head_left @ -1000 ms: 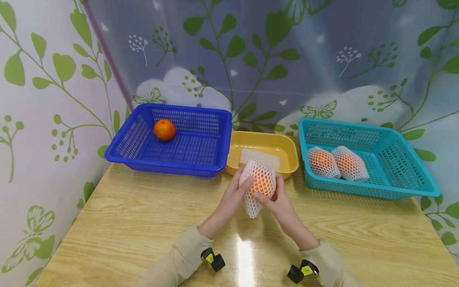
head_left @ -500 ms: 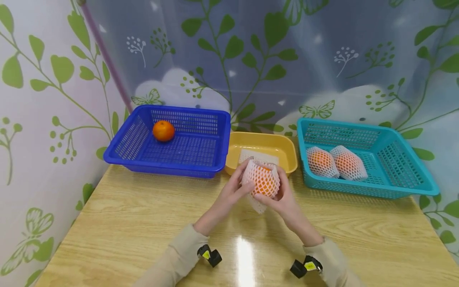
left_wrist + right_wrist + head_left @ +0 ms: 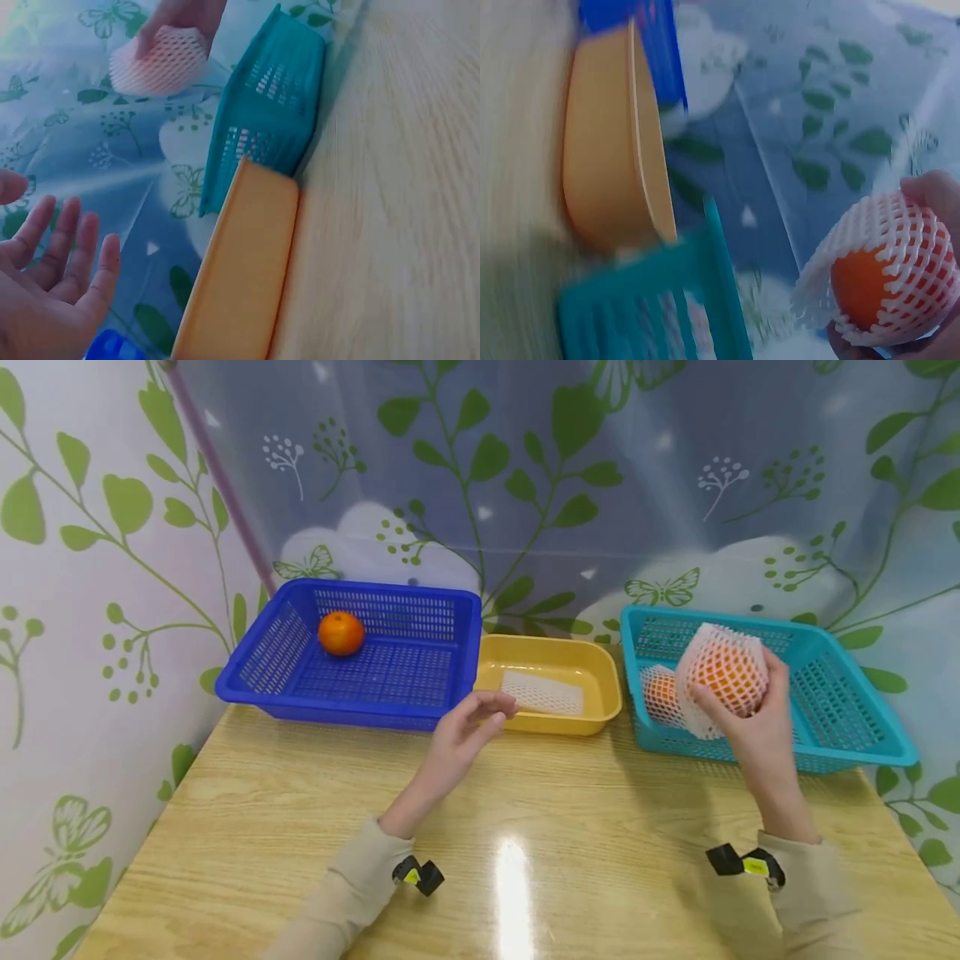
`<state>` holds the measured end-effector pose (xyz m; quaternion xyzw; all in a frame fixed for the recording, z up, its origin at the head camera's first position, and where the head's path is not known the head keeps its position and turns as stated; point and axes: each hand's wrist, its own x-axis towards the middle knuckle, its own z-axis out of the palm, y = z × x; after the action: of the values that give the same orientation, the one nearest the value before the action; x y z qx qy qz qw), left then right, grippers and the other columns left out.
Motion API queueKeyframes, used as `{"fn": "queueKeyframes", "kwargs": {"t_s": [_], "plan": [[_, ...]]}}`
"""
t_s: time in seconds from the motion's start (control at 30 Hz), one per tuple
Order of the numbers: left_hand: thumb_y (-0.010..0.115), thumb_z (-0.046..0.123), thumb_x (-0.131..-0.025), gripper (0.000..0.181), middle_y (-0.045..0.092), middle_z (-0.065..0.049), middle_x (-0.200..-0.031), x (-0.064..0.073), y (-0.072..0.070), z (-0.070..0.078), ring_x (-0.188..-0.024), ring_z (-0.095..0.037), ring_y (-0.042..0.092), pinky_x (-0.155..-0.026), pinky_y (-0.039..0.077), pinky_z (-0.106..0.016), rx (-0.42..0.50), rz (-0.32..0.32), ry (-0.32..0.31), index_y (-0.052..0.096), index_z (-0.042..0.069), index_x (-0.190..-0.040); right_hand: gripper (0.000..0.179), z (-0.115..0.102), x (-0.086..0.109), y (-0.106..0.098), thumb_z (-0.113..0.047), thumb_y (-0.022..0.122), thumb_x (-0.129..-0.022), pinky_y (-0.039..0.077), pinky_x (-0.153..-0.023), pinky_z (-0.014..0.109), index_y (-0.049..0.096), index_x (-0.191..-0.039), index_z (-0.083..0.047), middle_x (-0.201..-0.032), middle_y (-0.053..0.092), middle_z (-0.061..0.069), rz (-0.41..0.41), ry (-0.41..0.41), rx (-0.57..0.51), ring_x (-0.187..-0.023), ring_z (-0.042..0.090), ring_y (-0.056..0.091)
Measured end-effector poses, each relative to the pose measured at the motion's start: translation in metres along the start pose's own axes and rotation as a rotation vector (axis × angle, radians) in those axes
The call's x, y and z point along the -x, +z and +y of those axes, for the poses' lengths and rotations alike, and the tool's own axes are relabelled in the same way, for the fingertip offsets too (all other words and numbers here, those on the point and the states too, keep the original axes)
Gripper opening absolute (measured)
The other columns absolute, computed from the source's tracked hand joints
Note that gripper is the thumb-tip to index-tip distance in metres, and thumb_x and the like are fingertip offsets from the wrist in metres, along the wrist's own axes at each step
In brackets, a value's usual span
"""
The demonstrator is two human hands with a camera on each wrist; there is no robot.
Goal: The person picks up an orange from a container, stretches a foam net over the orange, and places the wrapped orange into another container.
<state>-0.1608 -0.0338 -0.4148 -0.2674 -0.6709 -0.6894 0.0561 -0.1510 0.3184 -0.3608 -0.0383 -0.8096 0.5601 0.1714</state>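
Your right hand [image 3: 765,739] grips the netted orange [image 3: 729,675], above the teal basket [image 3: 847,710]; your left hand [image 3: 459,739], well apart, is loose and bare beside the tray [image 3: 558,725]. You seem to be placing: lower gently, clear of the wrapped fruit [image 3: 660,695], then release.

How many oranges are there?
3 in sight: a bare orange in the blue basket, a wrapped orange in the right hand, and a netted orange in the teal basket. More may hide behind the held one.
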Motion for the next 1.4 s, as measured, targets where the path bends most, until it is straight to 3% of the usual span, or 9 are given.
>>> {"fn": "queueKeyframes", "kwargs": {"t_s": [0.13, 0.3, 0.5, 0.63, 0.8, 0.9, 1.03, 1.13, 1.4], "plan": [[0.055, 0.005, -0.104, 0.019, 0.07, -0.02, -0.114, -0.002, -0.009, 0.004, -0.106, -0.033, 0.067, -0.091, 0.058, -0.039, -0.109, 0.007, -0.001, 0.065, -0.005, -0.117, 0.09, 0.014, -0.024, -0.034, -0.035, 0.073, -0.092, 0.047, -0.093, 0.04, 0.014, -0.159, -0.027, -0.153, 0.036, 0.014, 0.103, 0.065, 0.306, -0.132, 0.032, 0.045], [0.056, 0.01, -0.105, 0.019, 0.072, -0.015, -0.107, -0.003, -0.019, 0.006, -0.1, -0.027, 0.069, -0.087, 0.059, -0.041, -0.19, 0.014, -0.025, 0.069, -0.001, -0.112, 0.093, 0.042, -0.049, -0.067, -0.043, 0.067, -0.093, 0.037, -0.09, 0.072, 0.01, -0.159, -0.009, -0.15, 0.025, 0.036, 0.101, 0.108, 0.575, -0.125, 0.058, 0.038], [0.055, 0.009, -0.105, 0.018, 0.072, -0.016, -0.104, -0.003, -0.028, 0.003, -0.099, -0.033, 0.069, -0.084, 0.06, -0.042, -0.191, 0.02, -0.054, 0.069, -0.002, -0.11, 0.098, 0.068, -0.068, -0.093, -0.049, 0.058, -0.095, 0.039, -0.079, 0.073, 0.002, -0.157, 0.001, -0.141, 0.01, 0.049, -0.019, 0.287, 0.729, -0.105, 0.066, 0.034], [0.055, 0.008, -0.105, 0.019, 0.073, -0.017, -0.103, -0.001, -0.034, 0.002, -0.097, -0.037, 0.069, -0.082, 0.061, -0.04, -0.206, 0.025, -0.061, 0.069, -0.004, -0.11, 0.105, 0.079, -0.074, -0.101, -0.054, 0.058, -0.094, 0.037, -0.083, 0.075, -0.002, -0.155, 0.008, -0.133, 0.017, 0.056, -0.117, 0.371, 0.836, -0.111, 0.071, 0.03], [0.055, 0.01, -0.105, 0.02, 0.074, -0.017, -0.102, -0.002, -0.041, 0.003, -0.096, -0.039, 0.069, -0.078, 0.06, -0.03, -0.226, 0.038, -0.07, 0.069, -0.004, -0.11, 0.115, 0.087, -0.079, -0.106, -0.068, 0.054, -0.091, 0.042, -0.081, 0.07, 0.003, -0.15, 0.016, -0.129, 0.029, 0.055, -0.332, 0.438, 0.993, -0.111, 0.07, 0.037], [0.054, 0.011, -0.106, 0.022, 0.073, -0.019, -0.103, -0.004, -0.046, 0.004, -0.096, -0.04, 0.069, -0.078, 0.06, -0.027, -0.228, 0.042, -0.089, 0.068, -0.005, -0.111, 0.119, 0.089, -0.081, -0.106, -0.073, 0.053, -0.089, 0.045, -0.078, 0.067, 0.005, -0.148, 0.018, -0.127, 0.031, 0.055, -0.415, 0.441, 1.03, -0.108, 0.069, 0.042], [0.054, 0.012, -0.106, 0.021, 0.073, -0.018, -0.105, -0.007, -0.052, 0.009, -0.096, -0.036, 0.07, -0.08, 0.061, -0.04, -0.242, 0.043, -0.104, 0.068, -0.002, -0.112, 0.12, 0.089, -0.08, -0.107, -0.073, 0.055, -0.088, 0.046, -0.077, 0.066, 0.006, -0.146, 0.02, -0.126, 0.032, 0.054, -0.422, 0.446, 1.031, -0.108, 0.068, 0.044], [0.054, 0.012, -0.106, 0.02, 0.073, -0.015, -0.107, -0.013, -0.062, 0.015, -0.097, -0.029, 0.07, -0.081, 0.061, -0.043, -0.274, 0.049, -0.095, 0.069, 0.0, -0.112, 0.12, 0.09, -0.08, -0.106, -0.073, 0.056, -0.088, 0.045, -0.077, 0.067, 0.006, -0.147, 0.018, -0.128, 0.032, 0.054, -0.417, 0.444, 1.018, -0.109, 0.068, 0.043], [0.054, 0.019, -0.107, 0.022, 0.072, -0.012, -0.111, -0.046, -0.114, 0.037, -0.096, -0.023, 0.07, -0.08, 0.06, -0.034, -0.469, 0.1, -0.084, 0.069, 0.005, -0.115, 0.116, 0.096, -0.082, -0.105, -0.069, 0.058, -0.089, 0.042, -0.083, 0.071, 0.002, -0.156, 0.007, -0.135, 0.028, 0.05, -0.356, 0.437, 0.981, -0.112, 0.069, 0.038]]}}
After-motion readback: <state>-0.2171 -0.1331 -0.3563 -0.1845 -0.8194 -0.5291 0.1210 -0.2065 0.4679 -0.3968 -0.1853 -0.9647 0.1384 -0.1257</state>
